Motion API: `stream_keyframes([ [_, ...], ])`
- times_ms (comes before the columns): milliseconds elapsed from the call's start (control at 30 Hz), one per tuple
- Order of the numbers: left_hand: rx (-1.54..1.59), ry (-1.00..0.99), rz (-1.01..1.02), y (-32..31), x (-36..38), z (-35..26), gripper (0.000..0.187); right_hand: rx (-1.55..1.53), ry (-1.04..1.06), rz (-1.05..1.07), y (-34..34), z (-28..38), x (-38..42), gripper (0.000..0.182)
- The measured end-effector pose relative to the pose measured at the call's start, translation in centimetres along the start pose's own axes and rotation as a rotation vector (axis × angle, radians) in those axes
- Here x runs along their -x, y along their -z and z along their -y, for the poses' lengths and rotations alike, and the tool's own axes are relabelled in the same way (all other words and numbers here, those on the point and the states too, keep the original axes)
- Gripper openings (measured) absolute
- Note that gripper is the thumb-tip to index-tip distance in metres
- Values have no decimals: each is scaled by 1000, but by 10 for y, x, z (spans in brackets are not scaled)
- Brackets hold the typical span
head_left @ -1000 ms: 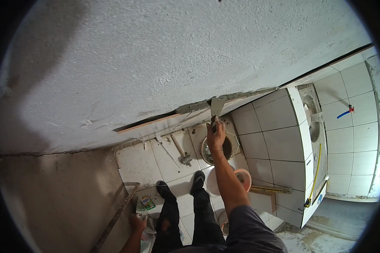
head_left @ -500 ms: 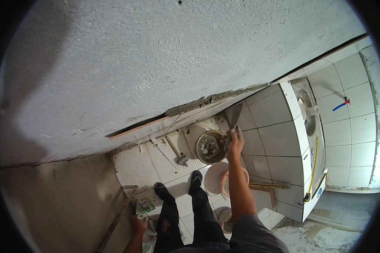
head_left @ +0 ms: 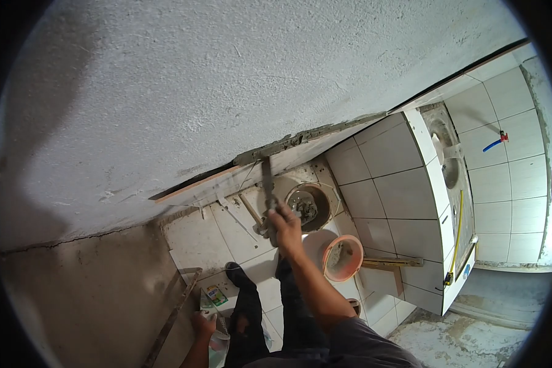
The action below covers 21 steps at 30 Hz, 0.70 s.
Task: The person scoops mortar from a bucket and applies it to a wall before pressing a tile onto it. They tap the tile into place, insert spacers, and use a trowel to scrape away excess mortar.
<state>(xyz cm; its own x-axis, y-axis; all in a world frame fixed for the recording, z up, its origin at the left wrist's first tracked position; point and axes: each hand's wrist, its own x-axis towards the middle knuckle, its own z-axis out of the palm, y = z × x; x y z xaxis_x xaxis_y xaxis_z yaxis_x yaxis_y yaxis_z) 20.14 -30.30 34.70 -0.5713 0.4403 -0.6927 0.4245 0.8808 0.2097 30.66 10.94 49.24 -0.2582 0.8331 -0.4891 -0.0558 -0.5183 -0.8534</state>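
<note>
The rough white plastered wall (head_left: 239,86) bears a grey mortar joint (head_left: 310,136) along its lower edge. On the white tiled floor (head_left: 196,240), the round brown bucket (head_left: 323,206) contains grey mortar. The flat grey metal trowel (head_left: 267,181) is clamped in the right grip (head_left: 285,229), blade directed at the joint, tip contact indeterminable; the state of the left grip (head_left: 203,325), near the dark-trousered leg (head_left: 244,313), cannot be told.

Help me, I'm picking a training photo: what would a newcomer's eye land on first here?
Probably the rough white wall, filling most of the upper view. Next, the trowel in the right grip, near the middle, its tip by the grey mortar along the wall's lower edge. Then the orange bucket on the tiled floor, lower and right of centre.
</note>
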Motion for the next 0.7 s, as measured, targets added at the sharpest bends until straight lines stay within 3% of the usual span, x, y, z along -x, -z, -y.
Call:
stream_keyframes([
  [100, 22, 14, -23, -6, -7, 9, 35, -13, 84, 12, 4, -3, 11, 42],
  [133, 23, 20, -26, -7, -9, 11, 35, 165, 267, -97, 16, -9, 2, 40],
  [167, 13, -9, -36, -7, -10, 12, 35, 562, 658, -224, 43, -22, -19, 40],
  [267, 7, -32, -50, -9, -10, 15, 35, 880, 712, -366, 80, 15, -43, 40],
  [400, 6, -106, -143, -4, 0, 11, 34, 978, 710, -333, 83, 45, -57, 40],
  [500, -19, 6, -36, -4, 3, 10, 36, 1038, 756, -248, 85, 38, -67, 41],
  [700, 8, -3, -33, 4, 6, 0, 35, 1084, 743, -287, 95, 45, -37, 39],
])
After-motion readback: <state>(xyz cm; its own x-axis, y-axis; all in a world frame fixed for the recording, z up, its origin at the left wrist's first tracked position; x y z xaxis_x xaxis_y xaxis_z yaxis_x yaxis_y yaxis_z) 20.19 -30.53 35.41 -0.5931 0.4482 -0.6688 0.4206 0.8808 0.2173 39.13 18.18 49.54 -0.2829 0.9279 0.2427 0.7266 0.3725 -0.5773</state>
